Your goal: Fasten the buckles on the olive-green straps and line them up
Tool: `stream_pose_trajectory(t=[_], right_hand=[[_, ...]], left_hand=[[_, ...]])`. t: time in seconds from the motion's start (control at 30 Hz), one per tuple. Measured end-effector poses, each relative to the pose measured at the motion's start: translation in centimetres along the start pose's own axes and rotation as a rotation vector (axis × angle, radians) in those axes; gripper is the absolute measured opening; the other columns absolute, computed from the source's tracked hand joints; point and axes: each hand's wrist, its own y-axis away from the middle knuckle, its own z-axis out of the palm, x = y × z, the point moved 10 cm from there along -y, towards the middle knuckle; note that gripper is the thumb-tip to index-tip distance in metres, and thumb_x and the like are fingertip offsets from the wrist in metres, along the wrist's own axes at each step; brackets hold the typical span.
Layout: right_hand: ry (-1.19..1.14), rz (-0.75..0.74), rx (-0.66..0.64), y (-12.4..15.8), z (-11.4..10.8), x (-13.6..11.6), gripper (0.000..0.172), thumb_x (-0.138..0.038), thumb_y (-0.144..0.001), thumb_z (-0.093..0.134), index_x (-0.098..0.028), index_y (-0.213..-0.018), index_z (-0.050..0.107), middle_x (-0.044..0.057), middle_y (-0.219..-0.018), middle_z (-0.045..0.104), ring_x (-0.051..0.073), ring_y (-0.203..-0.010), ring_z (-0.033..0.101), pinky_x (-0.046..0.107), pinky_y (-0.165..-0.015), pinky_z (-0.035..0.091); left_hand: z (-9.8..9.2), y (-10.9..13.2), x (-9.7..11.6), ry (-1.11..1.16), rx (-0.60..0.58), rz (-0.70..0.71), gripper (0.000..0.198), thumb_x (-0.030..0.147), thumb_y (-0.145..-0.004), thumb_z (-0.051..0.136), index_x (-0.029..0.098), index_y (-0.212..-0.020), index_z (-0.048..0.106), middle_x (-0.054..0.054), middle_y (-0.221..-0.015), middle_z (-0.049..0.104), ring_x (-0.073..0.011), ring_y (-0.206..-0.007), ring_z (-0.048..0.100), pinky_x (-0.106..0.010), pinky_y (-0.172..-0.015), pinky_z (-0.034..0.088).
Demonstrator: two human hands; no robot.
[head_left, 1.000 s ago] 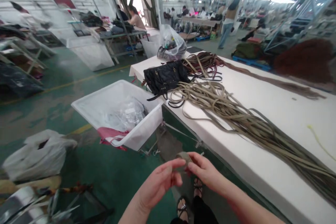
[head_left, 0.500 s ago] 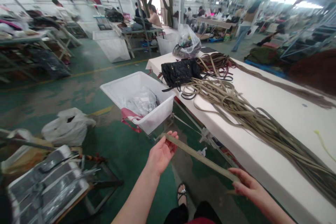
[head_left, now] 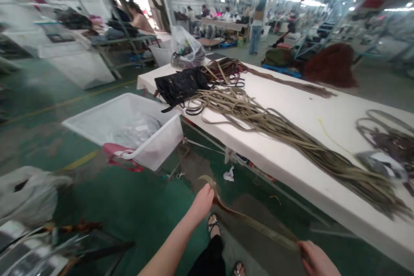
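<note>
A long olive strap (head_left: 255, 222) hangs slack between my two hands, above the floor beside the table. My left hand (head_left: 204, 198) is closed on it near one end, and a short tip sticks out past the fingers. Lower right, my right hand (head_left: 315, 256) pinches the strap further along; part of this hand is cut off by the bottom edge. To the right, a big bundle of similar olive straps (head_left: 258, 114) lies along the white table (head_left: 304, 103). A black bag (head_left: 181, 85) rests at the table's far left corner.
A white plastic bin (head_left: 164, 146) with plastic-wrapped items stands left of the table. Dark straps (head_left: 388, 138) lie at the table's right end. A clear bag (head_left: 187, 47) sits at the far end. A cluttered stand (head_left: 32, 250) is lower left. People work in the background.
My view has swung to the right. The left hand has turned from palm up to a closed grip, and the strap has gone from taut to sagging.
</note>
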Motion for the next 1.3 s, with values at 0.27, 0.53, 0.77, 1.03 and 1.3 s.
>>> stream_pose_trajectory(t=[0.27, 0.53, 0.77, 1.03, 1.3], right_hand=[[-0.214, 0.19, 0.104, 9.7, -3.8, 1.8, 0.028, -0.021, -0.071, 0.043, -0.018, -0.096, 0.055, 0.007, -0.097, 0.058, 0.019, -0.093, 0.053, 0.031, -0.082, 0.04], [-0.285, 0.215, 0.288, 16.5, -8.9, 3.8, 0.027, -0.022, -0.073, 0.046, -0.018, -0.098, 0.056, 0.006, -0.094, 0.056, 0.016, -0.087, 0.051, 0.028, -0.077, 0.039], [-0.53, 0.309, 0.425, 19.4, -9.9, 7.0, 0.048, -0.023, -0.072, 0.05, -0.019, -0.119, 0.044, 0.007, -0.101, 0.058, 0.015, -0.088, 0.053, 0.029, -0.08, 0.039], [-0.497, 0.306, 0.532, 18.1, -12.7, 7.8, 0.067, -0.018, -0.063, 0.054, -0.02, -0.127, 0.034, 0.008, -0.12, 0.05, 0.02, -0.105, 0.048, 0.031, -0.088, 0.036], [-0.543, 0.622, 0.592, 22.7, -10.2, 17.4, 0.044, -0.024, -0.063, 0.049, -0.02, -0.107, 0.055, 0.006, -0.105, 0.059, 0.021, -0.097, 0.053, 0.03, -0.086, 0.039]], left_hand=[[18.0, 6.9, 0.2, -0.596, -0.398, 0.255, 0.008, 0.023, -0.068, 0.047, 0.019, -0.067, 0.054, -0.01, -0.068, 0.059, -0.0272, -0.08, 0.056, -0.046, -0.086, 0.03], [28.5, 12.6, 3.9, -0.717, -0.61, 0.463, 0.007, 0.022, -0.065, 0.052, 0.019, -0.058, 0.054, -0.009, -0.063, 0.054, -0.0286, -0.08, 0.055, -0.047, -0.088, 0.029], [35.8, 17.4, 9.8, -0.931, -0.699, 0.859, 0.018, 0.019, -0.074, 0.039, 0.019, -0.073, 0.057, -0.009, -0.077, 0.052, -0.0227, -0.073, 0.053, -0.038, -0.078, 0.036], [42.0, 19.2, 12.6, -1.18, -0.788, 1.115, 0.026, 0.016, -0.073, 0.034, 0.017, -0.087, 0.056, -0.011, -0.091, 0.054, -0.0226, -0.084, 0.051, -0.034, -0.076, 0.036], [48.4, 15.9, 13.4, -1.105, -0.916, 1.035, 0.025, 0.028, -0.076, 0.037, 0.018, -0.092, 0.054, -0.01, -0.097, 0.057, -0.0219, -0.09, 0.052, -0.032, -0.079, 0.036]])
